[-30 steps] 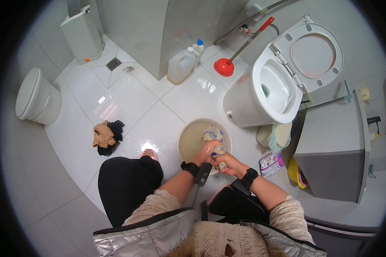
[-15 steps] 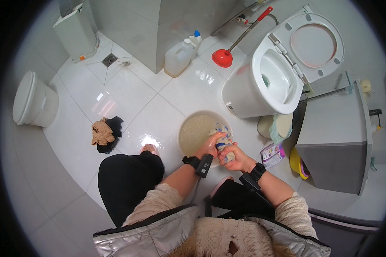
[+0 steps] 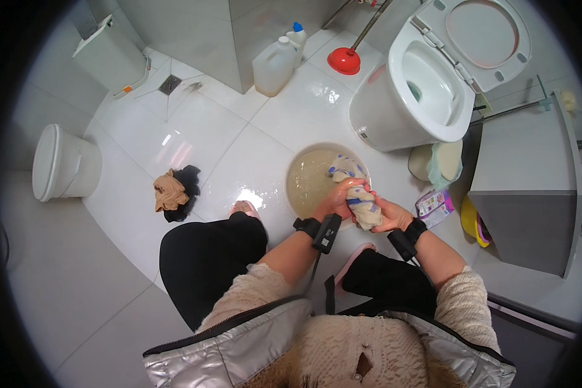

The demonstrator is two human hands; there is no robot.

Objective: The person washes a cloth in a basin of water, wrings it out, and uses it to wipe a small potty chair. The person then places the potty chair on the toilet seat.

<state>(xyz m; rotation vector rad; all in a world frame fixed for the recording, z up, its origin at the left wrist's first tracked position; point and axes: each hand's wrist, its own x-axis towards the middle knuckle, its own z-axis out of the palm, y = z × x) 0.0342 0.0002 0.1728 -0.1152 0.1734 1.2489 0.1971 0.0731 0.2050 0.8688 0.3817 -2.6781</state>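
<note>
A wet, bunched cream cloth with blue markings (image 3: 363, 208) spans both my hands over the right rim of a white basin (image 3: 290, 169) of cloudy water. My left hand (image 3: 337, 199) is wrapped round its middle. My right hand (image 3: 392, 215) grips the near end, with the fingers partly hidden under the fabric. The cloth's far end droops loosely inside the basin, at or just over the water; I cannot tell which. Whether it is a garment or a towel does not show.
Left of the basin lie tan and black clothes (image 3: 170, 191). A lidded white bucket (image 3: 71, 161) stands farther left. Beyond are a plastic jug (image 3: 273, 68), a red plunger (image 3: 344, 61) and a toilet (image 3: 388, 110). A purple-white packet (image 3: 435, 205) and a grey cabinet (image 3: 524, 220) are right.
The cloth was twisted tight between my hands; now it is looser and its far end spreads out. My right hand has turned and holds it from the side. The whole view has shifted.
</note>
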